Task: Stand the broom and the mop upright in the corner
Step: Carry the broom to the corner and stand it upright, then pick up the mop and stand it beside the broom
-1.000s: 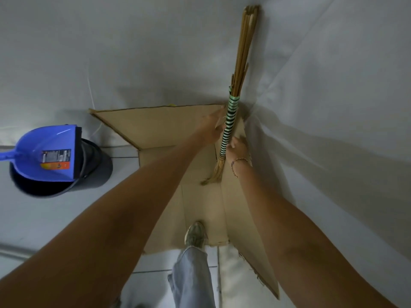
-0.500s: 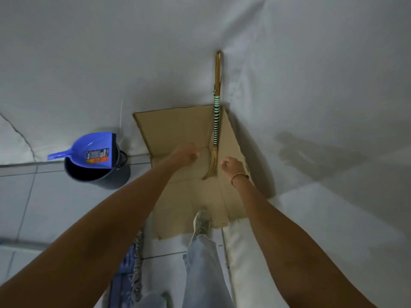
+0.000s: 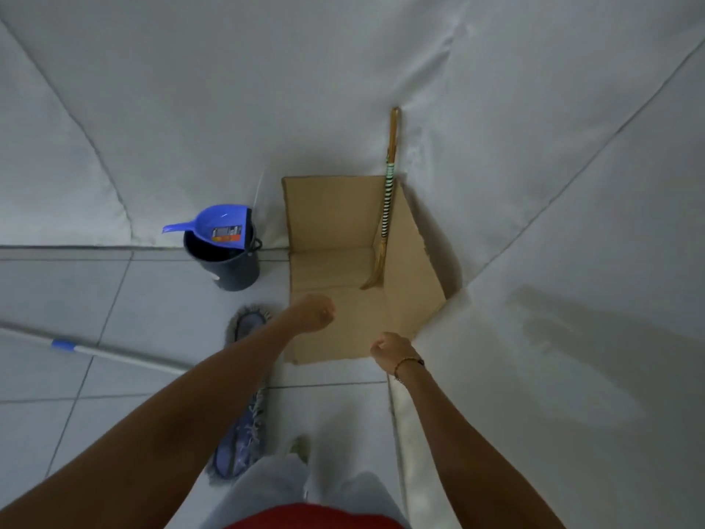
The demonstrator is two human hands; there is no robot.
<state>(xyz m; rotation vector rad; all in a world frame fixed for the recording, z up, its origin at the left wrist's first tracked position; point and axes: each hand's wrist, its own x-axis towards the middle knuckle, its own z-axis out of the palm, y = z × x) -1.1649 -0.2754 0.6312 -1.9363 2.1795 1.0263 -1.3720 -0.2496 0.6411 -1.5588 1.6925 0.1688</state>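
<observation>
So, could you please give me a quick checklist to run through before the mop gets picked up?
1. Broom upright in the corner, on the cardboard: ok.
2. Broom stands with no hand on it: ok.
3. Left hand free: ok, loosely curled, holding nothing.
4. Right hand free: ok, also holding nothing.
5. Mop upright in the corner: not ok; it lies flat on the tiled floor, pole running off to the left.
6. Room beside the broom for the mop: ok, bare cardboard to its left.
</observation>
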